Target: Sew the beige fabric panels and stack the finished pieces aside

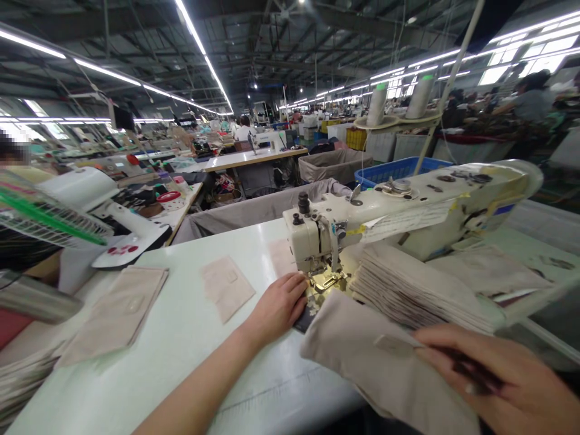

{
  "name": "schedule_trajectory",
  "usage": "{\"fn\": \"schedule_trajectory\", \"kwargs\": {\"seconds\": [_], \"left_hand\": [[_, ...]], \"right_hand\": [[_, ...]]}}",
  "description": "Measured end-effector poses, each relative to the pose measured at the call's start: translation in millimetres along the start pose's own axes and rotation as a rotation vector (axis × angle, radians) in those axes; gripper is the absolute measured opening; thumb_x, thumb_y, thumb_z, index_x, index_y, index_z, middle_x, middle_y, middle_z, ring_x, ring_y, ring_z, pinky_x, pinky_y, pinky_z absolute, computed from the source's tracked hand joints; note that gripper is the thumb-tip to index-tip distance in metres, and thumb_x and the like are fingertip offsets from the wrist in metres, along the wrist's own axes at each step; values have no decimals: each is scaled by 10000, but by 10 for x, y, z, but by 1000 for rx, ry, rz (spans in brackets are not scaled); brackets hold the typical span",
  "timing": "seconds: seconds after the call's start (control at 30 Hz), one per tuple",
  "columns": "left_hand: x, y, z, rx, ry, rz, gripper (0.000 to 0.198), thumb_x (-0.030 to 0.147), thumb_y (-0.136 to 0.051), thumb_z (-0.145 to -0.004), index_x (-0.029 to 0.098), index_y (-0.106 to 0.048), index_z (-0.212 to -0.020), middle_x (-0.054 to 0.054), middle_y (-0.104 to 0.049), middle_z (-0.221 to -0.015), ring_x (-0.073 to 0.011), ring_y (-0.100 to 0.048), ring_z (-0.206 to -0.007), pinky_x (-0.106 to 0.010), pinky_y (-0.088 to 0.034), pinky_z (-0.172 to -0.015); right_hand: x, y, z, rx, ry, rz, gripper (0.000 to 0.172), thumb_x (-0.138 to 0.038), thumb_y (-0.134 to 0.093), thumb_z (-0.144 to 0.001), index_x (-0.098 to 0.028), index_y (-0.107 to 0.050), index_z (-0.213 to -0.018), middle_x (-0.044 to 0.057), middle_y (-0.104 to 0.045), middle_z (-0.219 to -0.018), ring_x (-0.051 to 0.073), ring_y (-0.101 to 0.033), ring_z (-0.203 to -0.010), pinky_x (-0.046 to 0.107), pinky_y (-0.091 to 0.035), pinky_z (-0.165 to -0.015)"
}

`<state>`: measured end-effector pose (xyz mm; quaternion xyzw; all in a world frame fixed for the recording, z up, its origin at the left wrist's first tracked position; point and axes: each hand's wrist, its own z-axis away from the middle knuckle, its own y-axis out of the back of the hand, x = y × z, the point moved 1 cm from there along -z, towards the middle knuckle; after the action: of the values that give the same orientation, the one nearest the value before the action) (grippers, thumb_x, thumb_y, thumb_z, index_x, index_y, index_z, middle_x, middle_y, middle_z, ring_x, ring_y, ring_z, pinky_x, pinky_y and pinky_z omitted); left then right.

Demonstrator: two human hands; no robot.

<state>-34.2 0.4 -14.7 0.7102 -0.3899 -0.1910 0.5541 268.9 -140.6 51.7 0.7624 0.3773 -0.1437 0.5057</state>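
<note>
Right hand point(507, 380) pinches fabric piece point(385, 356) — blue bin point(385, 171) behind.

Around the one sewing machine point(408, 220): two hands point(278, 305), two thread cones point(377, 104) behind it, two loose fabric pieces point(226, 287) left of it, and one fabric stack point(421, 290) beneath its arm.

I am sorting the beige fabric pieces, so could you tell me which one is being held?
The beige piece below the presser foot; the right hand grips it.
</note>
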Motion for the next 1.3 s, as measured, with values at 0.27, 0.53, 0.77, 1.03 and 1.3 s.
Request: {"fn": "schedule_trajectory", "kwargs": {"seconds": [0.27,0.53,0.77,1.03,1.3], "left_hand": [[-4,265,232,20,294,195,404,357,-368,-1016,159,-706,-1118,-136,-700,-1157,-285,-626,-1084,-468,-489,-995],[353,354,148,-8,821,1000,524,683,-653,-751,160,-625,-716,30,-526,-598,-102,-430,-542,-209,-306,-500],[133,154,-178,25,699,703,236,326,-538,-868,176,-704,-790,-7,-658,-731,-155,-565,-689,-257,-432,-659],[101,-30,-339,9,581,345,151,104,-561,-758,177,-666,-678,-29,-654,-759,-181,-605,-755,-268,-440,-703],[88,-14,-417,-52,664,286,224,85,-519,-760,181,-536,-558,16,-528,-555,-140,-487,-562,-255,-302,-570]], "right_hand": [[21,-842,213,-147,-154,-156,191,-189,-506,-815,-271,-671,-865,-67,-645,-680,98,-610,-580,171,-475,-577],[-6,-1142,233,-51,-367,-334,213,-345,-560,-914,-269,-743,-992,10,-765,-903,171,-723,-842,203,-546,-745],[135,-1272,475,-81,-287,-278,273,-382,-507,-976,-229,-674,-1129,4,-712,-764,154,-678,-655,212,-564,-636],[139,-1280,567,-110,-107,-218,105,-209,-561,-913,-244,-637,-978,-21,-660,-805,113,-617,-619,179,-512,-594],[160,-1281,553,-212,105,-30,461,25,-397,-779,-235,-614,-1091,40,-614,-935,134,-645,-781,180,-508,-651]]}}
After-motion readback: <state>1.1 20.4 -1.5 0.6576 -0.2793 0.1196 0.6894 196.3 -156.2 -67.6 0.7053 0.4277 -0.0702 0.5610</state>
